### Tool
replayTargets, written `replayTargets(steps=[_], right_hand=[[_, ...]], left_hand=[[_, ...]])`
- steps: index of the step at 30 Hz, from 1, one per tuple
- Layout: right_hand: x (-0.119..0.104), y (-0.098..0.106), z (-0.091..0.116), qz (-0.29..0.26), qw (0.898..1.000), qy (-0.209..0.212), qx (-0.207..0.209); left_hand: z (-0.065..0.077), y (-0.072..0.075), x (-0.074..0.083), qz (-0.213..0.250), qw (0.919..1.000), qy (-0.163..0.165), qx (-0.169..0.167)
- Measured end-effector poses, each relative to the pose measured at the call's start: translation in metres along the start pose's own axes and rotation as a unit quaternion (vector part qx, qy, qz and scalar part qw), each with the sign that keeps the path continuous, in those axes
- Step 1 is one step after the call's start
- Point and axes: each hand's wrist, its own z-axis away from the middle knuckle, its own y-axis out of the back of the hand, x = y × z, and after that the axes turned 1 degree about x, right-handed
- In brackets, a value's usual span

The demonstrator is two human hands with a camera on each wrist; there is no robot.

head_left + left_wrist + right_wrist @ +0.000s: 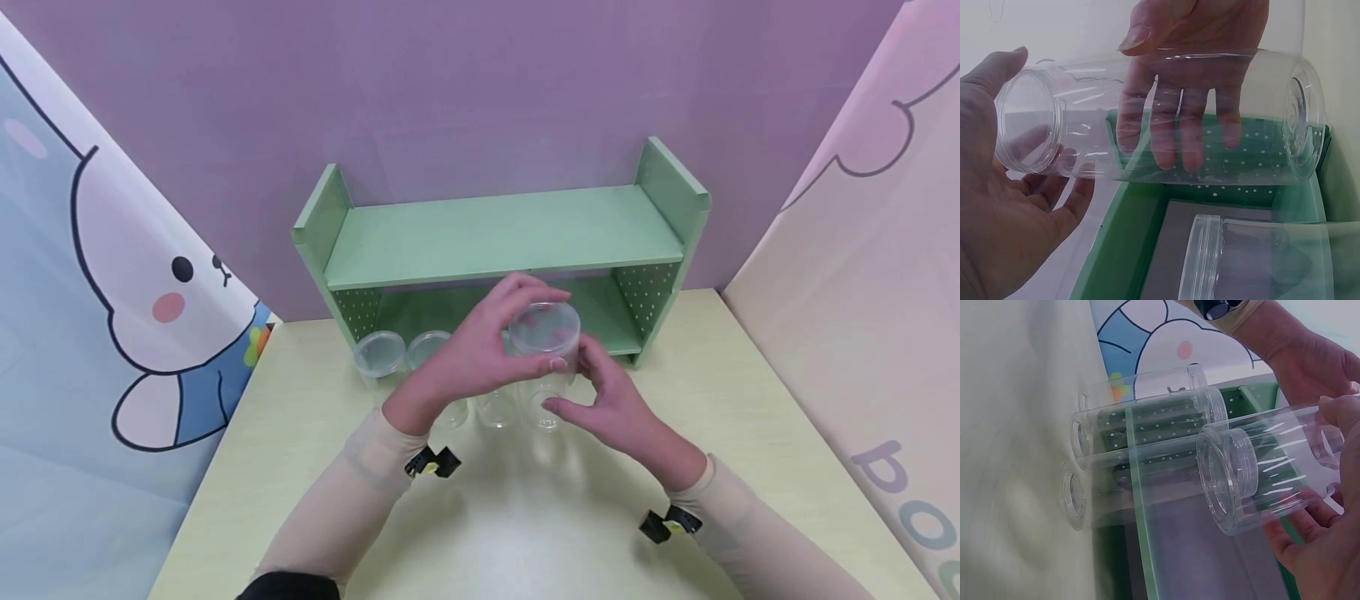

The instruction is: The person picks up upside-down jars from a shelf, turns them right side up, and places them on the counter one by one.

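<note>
In the head view, my left hand holds a clear lidded plastic jar near its top, thumb in front and fingers behind the lid. My right hand is at the jar's lower right side, thumb and fingers spread apart around it. Through the jar in the left wrist view, the right hand's fingers show straight and spaced; whether they press on it I cannot tell. The right wrist view has the jar's round base close up.
Similar clear jars stand in a row on the pale table, partly behind my left forearm. Behind them is a green two-tier shelf with dotted inner side panels. A purple backdrop and printed cloths surround the table.
</note>
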Motion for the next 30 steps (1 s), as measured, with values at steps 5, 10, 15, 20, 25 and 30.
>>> replayTargets(steps=[5, 10, 15, 20, 25, 30], right_hand=[[0.001, 0.000, 0.000, -0.003, 1.000, 0.000, 0.000], [0.004, 0.000, 0.002, -0.003, 1.000, -0.005, 0.002], [0.007, 0.000, 0.003, -0.009, 1.000, -0.004, 0.003], [0.009, 0.002, 0.005, -0.012, 1.000, -0.004, 0.005], [0.011, 0.003, 0.006, -0.013, 1.000, -0.009, 0.007], [0.013, 0.005, 0.007, -0.015, 1.000, -0.014, 0.008]], left_hand=[[0.002, 0.001, -0.002, -0.008, 0.9999, 0.009, 0.002], [0.007, 0.005, -0.005, -0.007, 0.9997, 0.021, 0.011], [0.018, 0.016, -0.011, -0.004, 0.9994, 0.007, 0.033], [0.037, 0.034, -0.020, -0.046, 0.9951, -0.009, 0.087], [0.060, 0.058, -0.026, -0.065, 0.9869, -0.007, 0.147], [0.081, 0.086, -0.029, -0.087, 0.9748, -0.015, 0.205]])
